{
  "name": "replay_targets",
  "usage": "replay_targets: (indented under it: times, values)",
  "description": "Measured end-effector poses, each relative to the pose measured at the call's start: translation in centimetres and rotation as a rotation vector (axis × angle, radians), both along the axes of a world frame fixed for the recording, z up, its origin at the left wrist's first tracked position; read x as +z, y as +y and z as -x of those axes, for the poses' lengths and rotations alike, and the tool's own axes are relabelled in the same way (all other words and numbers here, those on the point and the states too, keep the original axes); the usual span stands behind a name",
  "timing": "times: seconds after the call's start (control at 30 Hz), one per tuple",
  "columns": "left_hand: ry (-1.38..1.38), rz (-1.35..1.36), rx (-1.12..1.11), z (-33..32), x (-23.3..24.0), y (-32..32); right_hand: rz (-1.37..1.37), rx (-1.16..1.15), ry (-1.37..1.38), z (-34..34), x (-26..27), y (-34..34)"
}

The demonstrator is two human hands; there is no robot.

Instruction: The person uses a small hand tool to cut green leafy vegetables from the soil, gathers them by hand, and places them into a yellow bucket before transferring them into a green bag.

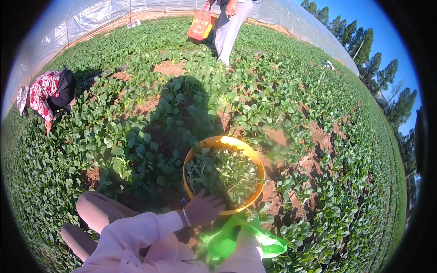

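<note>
My left hand [205, 208], with a white band at the wrist, is at the near left rim of a yellow round tub [260, 170]. Its fingers look spread, and nothing shows in them. Loose green leafy plants [235, 170] lie inside the tub, partly in shade. A bright green plastic bag [222, 240] lies against the near side of the tub, partly behind pale cloth. My right hand is out of view.
Low leafy crops [112, 136] and patches of bare soil [317, 140] surround the tub. A person [47, 92] bends over plants at the left. Another person [232, 27] stands ahead, holding a red bag [199, 25]. Plastic sheeting [92, 24] stands beyond.
</note>
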State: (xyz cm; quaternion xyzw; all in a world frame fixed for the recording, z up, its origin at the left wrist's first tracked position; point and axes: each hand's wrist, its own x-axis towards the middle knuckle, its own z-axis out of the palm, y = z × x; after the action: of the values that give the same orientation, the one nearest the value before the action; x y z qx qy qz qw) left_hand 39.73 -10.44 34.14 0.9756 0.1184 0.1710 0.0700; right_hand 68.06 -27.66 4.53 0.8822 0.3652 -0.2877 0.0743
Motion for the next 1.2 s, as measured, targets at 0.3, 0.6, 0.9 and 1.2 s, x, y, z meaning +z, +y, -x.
replay_targets:
  times: [0.3,0.6,0.9,1.2]
  values:
    - [-0.075,-0.01,-0.004,0.0,-0.3,-0.1,-0.003,-0.042,0.035,0.5,2.1,-1.6]
    - [-0.094,0.005,0.001,0.4,-0.6,0.1,0.005,-0.023,0.01,1.2,5.0,-3.7]
    - [-0.127,0.018,-0.004,0.5,-1.5,0.2,-0.022,0.031,-0.023,2.4,10.8,-6.9]
    - [-0.132,0.022,0.005,0.6,-1.7,-0.2,-0.081,0.119,-0.091,7.5,21.2,-9.5]
